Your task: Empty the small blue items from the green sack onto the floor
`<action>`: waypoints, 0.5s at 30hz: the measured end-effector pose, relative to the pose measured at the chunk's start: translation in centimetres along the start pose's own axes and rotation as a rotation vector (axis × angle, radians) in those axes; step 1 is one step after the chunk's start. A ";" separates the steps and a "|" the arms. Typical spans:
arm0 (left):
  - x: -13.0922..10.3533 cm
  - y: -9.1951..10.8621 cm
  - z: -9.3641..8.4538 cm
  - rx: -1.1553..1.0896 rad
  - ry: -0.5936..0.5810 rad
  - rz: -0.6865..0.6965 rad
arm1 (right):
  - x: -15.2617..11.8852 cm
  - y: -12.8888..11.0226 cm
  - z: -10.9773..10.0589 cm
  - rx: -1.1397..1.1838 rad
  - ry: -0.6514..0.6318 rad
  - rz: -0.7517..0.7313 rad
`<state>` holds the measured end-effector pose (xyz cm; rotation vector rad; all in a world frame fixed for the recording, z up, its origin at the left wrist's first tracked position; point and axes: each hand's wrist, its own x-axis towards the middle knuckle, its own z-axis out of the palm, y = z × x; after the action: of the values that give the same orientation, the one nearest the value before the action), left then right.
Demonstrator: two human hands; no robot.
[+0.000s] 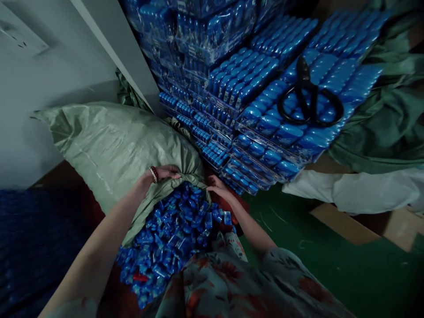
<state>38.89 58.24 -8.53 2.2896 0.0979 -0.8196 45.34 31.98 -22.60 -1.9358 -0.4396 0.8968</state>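
Left hand point(165, 172), beaded bracelet point(153, 174) at the wrist, fingers closed on the gathered rim of the green woven sack point(109, 145). Right hand point(219, 186) pinches the same rim opposite. Small blue packets point(172, 234) spill from the mouth. Behind: stacked shrink-wrapped blue packs point(251, 88), black scissors point(309, 95) lying on top.
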 end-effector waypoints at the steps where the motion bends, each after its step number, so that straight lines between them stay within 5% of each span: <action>1: 0.0 0.0 0.4 0.001 0.050 -0.007 | -0.9 0.6 -0.4 -0.020 -0.002 0.008; 7: -3.0 1.3 5.4 0.219 0.507 0.050 | -8.1 5.4 -3.0 -0.284 0.099 0.253; 11: -7.2 2.6 11.3 0.319 0.840 0.253 | -12.2 7.4 -2.1 -0.407 0.046 0.411; 15: -11.3 3.2 20.2 0.009 0.764 0.236 | -13.6 8.3 0.9 -0.450 0.046 0.438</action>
<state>20.06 44.77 -11.36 2.4394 0.1592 0.2000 35.12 19.95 -24.44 -2.5219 -0.1983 1.0938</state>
